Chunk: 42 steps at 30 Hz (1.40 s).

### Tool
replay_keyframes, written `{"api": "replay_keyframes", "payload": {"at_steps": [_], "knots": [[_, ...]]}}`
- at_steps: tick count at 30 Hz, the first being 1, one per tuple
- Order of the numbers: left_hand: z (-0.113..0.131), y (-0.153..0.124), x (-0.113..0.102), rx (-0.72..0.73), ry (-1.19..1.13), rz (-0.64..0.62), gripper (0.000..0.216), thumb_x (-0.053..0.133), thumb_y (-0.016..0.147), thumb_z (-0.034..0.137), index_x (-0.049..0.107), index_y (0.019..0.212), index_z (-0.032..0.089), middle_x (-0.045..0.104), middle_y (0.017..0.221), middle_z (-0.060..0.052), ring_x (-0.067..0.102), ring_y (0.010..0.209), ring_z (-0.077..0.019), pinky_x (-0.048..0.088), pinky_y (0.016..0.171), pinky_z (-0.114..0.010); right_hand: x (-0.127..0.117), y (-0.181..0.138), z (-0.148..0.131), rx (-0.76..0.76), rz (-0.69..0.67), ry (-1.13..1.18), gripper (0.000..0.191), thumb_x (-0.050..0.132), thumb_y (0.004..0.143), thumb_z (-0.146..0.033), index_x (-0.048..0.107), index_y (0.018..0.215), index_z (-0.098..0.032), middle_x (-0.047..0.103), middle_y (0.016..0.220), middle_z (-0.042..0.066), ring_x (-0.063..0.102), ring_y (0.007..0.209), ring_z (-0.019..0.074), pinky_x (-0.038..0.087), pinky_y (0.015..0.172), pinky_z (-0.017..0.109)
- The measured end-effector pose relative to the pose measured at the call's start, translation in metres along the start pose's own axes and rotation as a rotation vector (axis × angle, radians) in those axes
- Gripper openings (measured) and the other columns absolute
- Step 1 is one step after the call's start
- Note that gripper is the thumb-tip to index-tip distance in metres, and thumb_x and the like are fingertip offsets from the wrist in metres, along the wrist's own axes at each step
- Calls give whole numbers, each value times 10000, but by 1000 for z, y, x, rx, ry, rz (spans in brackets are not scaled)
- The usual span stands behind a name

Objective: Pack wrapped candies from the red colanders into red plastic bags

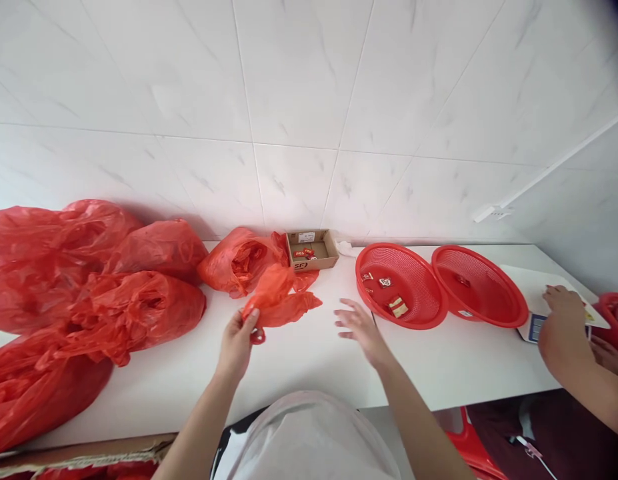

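My left hand (237, 343) pinches the edge of a thin, crumpled red plastic bag (279, 300) and lifts it just off the white table (299, 360). My right hand (361, 328) hovers open and a little blurred beside it, fingers spread, holding nothing, between the bag and a red mesh basket (413, 267). That basket holds a few small wrapped items. A second red mesh basket (483, 280) overlaps it on the right.
Several bulging red plastic bags (89, 280) fill the table's left side; another (239, 260) lies by a small open cardboard box (311, 250) at the tiled wall. At the right another person's hand (563, 327) rests on a white scale (543, 293). A further red basket (616, 313) sits at the right edge.
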<state>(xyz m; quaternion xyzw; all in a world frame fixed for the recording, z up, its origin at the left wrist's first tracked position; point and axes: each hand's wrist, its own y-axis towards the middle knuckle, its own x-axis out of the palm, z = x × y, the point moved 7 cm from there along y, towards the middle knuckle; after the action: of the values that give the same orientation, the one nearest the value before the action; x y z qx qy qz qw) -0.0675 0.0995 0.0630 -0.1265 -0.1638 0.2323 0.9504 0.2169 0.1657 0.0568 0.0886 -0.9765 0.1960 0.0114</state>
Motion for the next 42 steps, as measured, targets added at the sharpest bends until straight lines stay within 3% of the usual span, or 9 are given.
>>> {"api": "replay_keyframes", "payload": {"at_steps": [3, 6, 9, 16, 23, 27, 30, 34, 42], "knots": [[-17, -25, 39, -89, 50, -167, 348, 676, 756, 508, 575, 755, 174, 528, 558, 34, 459, 432, -93, 365, 422, -226, 60, -10, 20, 29, -181, -75, 683, 706, 744, -464, 448, 1367, -355, 561, 1306, 92, 644, 909, 193, 514, 750, 349], [-23, -41, 54, -128, 67, -289, 371, 641, 775, 535, 578, 793, 169, 546, 578, 10, 471, 451, -109, 373, 435, -241, 94, -15, 32, -14, -344, -109, 360, 690, 758, -392, 655, 1090, -255, 669, 1096, 53, 643, 788, 176, 499, 723, 330], [-13, -39, 36, -92, 76, -283, 402, 693, 715, 532, 464, 708, 201, 393, 517, 77, 347, 417, -70, 298, 426, -211, 77, -5, 35, -49, -278, -124, 181, 698, 736, -360, 666, 782, -188, 685, 809, 23, 622, 734, 181, 487, 731, 328], [60, 9, -4, 222, 210, -13, 476, 685, 733, 457, 287, 635, 215, 316, 603, 73, 345, 535, -79, 364, 554, -212, -9, 5, 37, -11, 16, -50, 377, 601, 800, -531, 628, 914, -173, 688, 859, 62, 660, 809, 216, 502, 806, 383], [98, 28, 19, 567, 491, 348, 506, 722, 724, 339, 484, 1152, 214, 461, 1278, -104, 382, 1268, -281, 280, 1083, -442, -11, -12, 33, 4, 75, -15, 467, 576, 810, -599, 635, 994, -174, 692, 863, 62, 670, 765, 202, 517, 755, 340], [63, -12, 60, 727, 709, 86, 613, 676, 792, 330, 432, 1346, 226, 388, 1453, -131, 288, 1392, -269, 214, 1145, -441, 5, -17, 24, -72, 83, -169, 488, 488, 844, -628, 622, 957, -173, 666, 854, 63, 654, 692, 191, 511, 647, 322], [13, -28, 76, 441, 662, -200, 580, 687, 780, 375, 498, 1317, 268, 513, 1375, -92, 447, 1296, -252, 341, 1078, -406, 30, -24, 22, -119, -8, -270, 452, 478, 864, -596, 633, 928, -176, 658, 878, 64, 649, 702, 186, 509, 641, 321], [-25, -22, 54, 25, 423, -214, 417, 675, 753, 473, 670, 1043, 173, 714, 922, -71, 661, 870, -247, 501, 783, -344, 57, -29, 17, -196, -174, -236, 397, 489, 883, -547, 653, 900, -186, 667, 916, 65, 654, 823, 198, 531, 708, 327], [-8, -9, -4, 9, 329, -129, 412, 521, 808, 517, 594, 957, 140, 679, 832, -82, 648, 762, -205, 520, 693, -327, -4, -1, 29, -119, 77, 34, 420, 549, 823, -561, 632, 982, -182, 689, 954, 89, 679, 824, 214, 554, 769, 393]]}}
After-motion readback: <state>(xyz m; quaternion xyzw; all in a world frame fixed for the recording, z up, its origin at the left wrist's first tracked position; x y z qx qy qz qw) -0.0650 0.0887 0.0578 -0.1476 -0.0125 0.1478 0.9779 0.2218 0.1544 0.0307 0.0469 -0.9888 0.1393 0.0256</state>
